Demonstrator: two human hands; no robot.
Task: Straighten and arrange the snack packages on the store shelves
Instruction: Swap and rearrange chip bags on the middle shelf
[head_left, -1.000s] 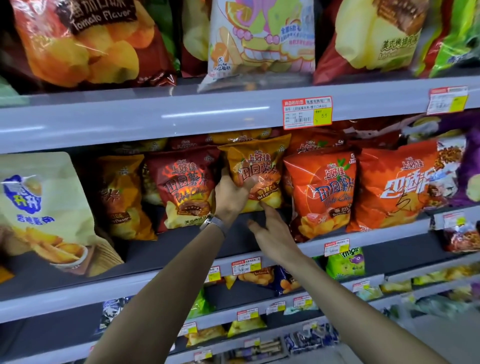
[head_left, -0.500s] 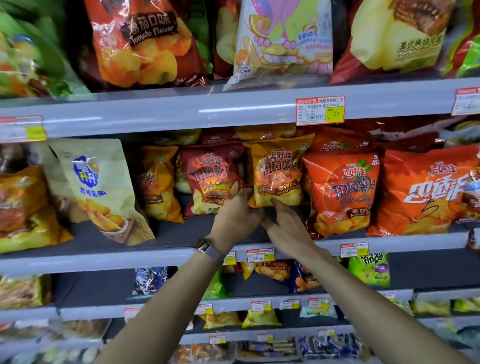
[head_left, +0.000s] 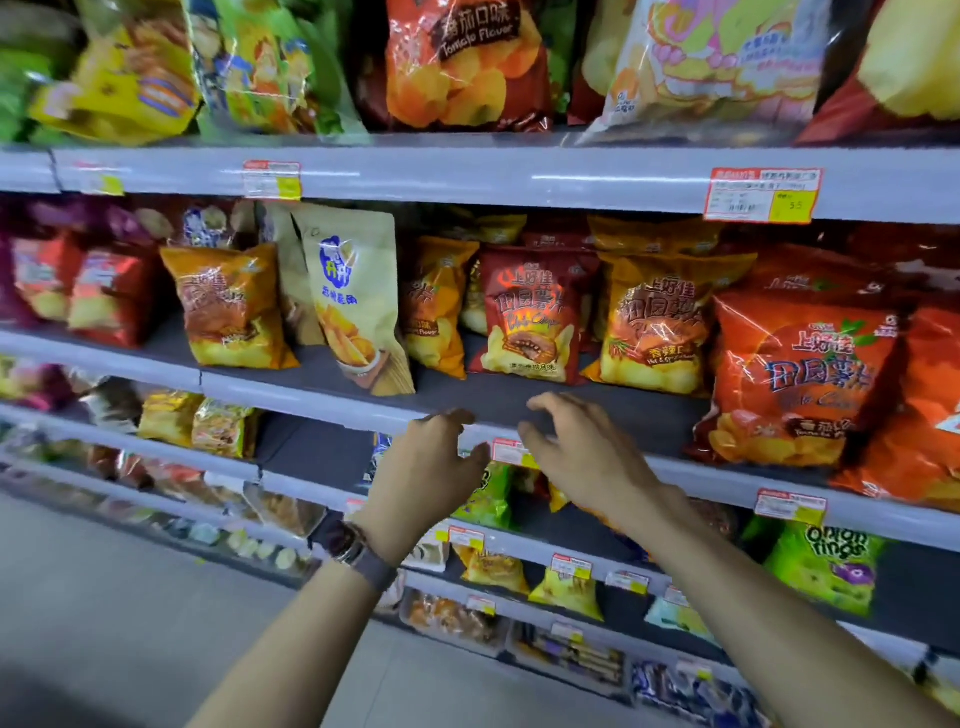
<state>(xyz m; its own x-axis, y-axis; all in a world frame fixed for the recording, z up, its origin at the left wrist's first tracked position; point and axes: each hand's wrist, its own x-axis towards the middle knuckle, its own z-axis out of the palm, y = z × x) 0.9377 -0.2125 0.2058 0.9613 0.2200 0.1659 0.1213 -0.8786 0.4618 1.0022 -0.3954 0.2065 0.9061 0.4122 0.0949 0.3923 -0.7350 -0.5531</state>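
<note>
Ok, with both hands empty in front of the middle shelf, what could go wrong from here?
1. The beige pouch stands tilted, its lower corner close to the shelf edge. A nudge from the left hand could probably topple it forward.
2. The orange-red tomato bag sits at the very front and overlaps the lip. The right hand, reaching for the bags behind, might brush it off.

Bare forearms, grey-strapped wristwatch (head_left: 358, 553) on the left wrist
</note>
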